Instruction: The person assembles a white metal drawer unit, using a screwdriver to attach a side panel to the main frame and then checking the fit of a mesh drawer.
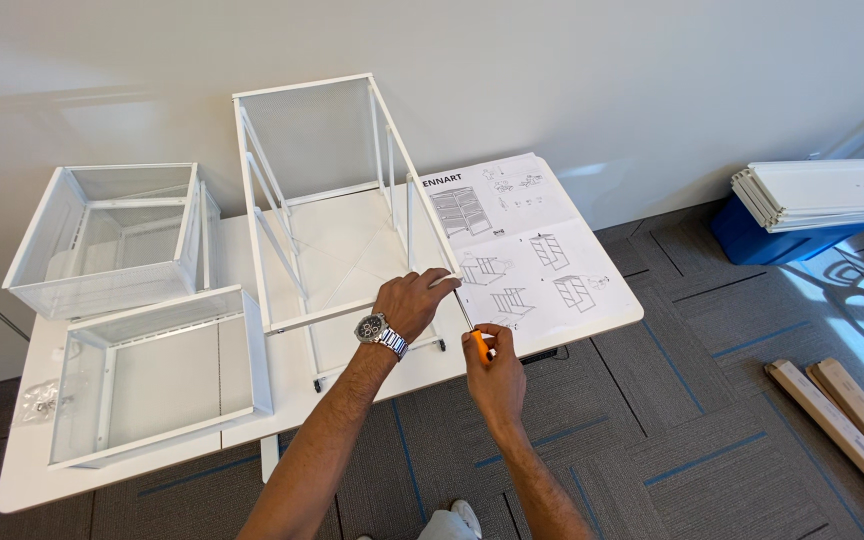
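Left hand (414, 303) is gripping the corner post of the white metal frame (324, 200) lying on the bench (12, 480), likely steadying it. Right hand (493, 368) is closing around an orange-handled screwdriver (471, 333), tip angling at that corner. An unfolded instruction sheet (527, 250) with line drawings is lying just right of the frame; two white mesh baskets (112, 240) are sitting to its left.
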